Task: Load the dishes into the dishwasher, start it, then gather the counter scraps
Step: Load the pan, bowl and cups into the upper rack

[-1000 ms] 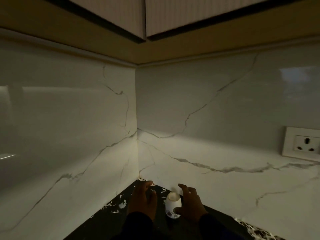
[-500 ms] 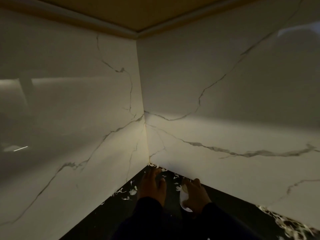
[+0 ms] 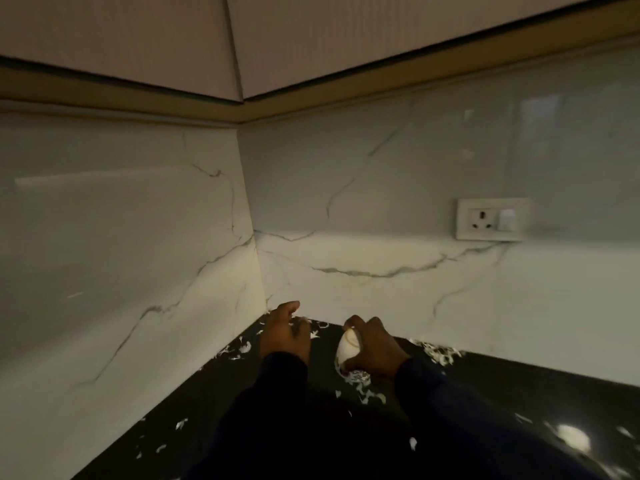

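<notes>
Pale scraps (image 3: 363, 379) lie scattered over the black counter (image 3: 502, 403) in the corner where two marble walls meet. My right hand (image 3: 375, 348) grips a small white cup-like container (image 3: 347, 347), tilted on its side with its lower edge at the counter. My left hand (image 3: 285, 336) rests palm down on the counter just left of it, fingers curled over scraps near the corner. Dark sleeves cover both forearms. What lies under the left palm is hidden.
More scraps lie along the back wall (image 3: 436, 353) and on the left of the counter (image 3: 239, 349). A wall socket (image 3: 491, 219) sits on the right wall. Upper cabinets (image 3: 311, 39) hang overhead. A bright reflection (image 3: 571, 441) shows at the lower right.
The view has tilted up and pulled back, showing the cabinets and socket again. My right hand has closed on the white container and tipped it sideways; the left hand stays by the corner.
</notes>
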Action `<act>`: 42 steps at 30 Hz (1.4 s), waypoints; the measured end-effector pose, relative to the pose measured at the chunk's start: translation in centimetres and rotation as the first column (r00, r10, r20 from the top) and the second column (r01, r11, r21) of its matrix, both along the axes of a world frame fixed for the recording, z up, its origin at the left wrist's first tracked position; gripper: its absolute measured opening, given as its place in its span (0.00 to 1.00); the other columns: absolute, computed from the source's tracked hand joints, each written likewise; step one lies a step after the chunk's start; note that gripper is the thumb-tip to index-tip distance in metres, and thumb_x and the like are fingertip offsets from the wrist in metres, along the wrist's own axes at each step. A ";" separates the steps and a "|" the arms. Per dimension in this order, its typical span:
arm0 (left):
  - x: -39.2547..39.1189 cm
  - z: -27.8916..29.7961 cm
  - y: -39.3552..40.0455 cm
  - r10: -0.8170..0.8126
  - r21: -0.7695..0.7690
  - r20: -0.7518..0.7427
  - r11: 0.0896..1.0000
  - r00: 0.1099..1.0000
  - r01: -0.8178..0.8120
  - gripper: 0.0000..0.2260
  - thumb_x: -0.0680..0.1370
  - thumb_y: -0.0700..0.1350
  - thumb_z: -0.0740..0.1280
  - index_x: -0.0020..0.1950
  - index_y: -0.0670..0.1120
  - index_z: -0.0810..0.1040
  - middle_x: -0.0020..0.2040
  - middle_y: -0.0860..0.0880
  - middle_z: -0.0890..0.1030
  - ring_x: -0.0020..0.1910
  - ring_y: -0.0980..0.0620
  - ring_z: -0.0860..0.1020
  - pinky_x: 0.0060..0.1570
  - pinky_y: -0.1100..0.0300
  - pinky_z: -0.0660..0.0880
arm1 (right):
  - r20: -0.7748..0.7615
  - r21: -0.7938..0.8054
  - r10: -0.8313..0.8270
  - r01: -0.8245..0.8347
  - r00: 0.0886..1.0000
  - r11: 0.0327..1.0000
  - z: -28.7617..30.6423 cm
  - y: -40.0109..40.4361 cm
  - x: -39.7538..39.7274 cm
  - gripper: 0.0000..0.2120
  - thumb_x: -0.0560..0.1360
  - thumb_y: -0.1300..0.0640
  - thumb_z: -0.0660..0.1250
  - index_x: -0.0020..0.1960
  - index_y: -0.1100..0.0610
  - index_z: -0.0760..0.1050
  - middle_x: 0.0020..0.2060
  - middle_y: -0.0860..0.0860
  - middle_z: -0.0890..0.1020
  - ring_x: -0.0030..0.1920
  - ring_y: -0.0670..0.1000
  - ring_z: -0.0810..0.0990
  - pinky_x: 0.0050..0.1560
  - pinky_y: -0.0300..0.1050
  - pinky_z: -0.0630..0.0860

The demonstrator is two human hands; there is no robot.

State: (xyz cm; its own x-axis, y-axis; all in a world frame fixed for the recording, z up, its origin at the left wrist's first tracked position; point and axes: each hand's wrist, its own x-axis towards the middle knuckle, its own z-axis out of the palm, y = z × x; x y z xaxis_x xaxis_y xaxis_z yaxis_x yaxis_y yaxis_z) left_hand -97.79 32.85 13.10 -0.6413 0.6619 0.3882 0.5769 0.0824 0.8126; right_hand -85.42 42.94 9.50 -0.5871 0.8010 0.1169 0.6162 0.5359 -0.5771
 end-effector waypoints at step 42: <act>84.3 -17.5 -36.5 -0.985 -0.256 0.141 0.062 0.101 0.965 0.11 0.74 0.36 0.65 0.56 0.41 0.77 0.55 0.42 0.79 0.54 0.44 0.77 0.53 0.55 0.72 | 0.247 -0.311 -0.962 0.950 0.118 0.037 -15.0 -58.9 81.7 0.37 0.63 0.53 0.77 0.67 0.53 0.64 0.61 0.57 0.69 0.58 0.58 0.72 0.55 0.47 0.73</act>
State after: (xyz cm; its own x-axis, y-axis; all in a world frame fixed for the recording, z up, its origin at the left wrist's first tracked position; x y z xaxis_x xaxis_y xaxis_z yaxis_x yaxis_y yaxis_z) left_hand -13.50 -3.69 -4.37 0.6683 0.7355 0.1115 0.3350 -0.4314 0.8376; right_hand -3.67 -15.94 -5.48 0.7255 0.6258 -0.2863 0.4144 -0.7294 -0.5443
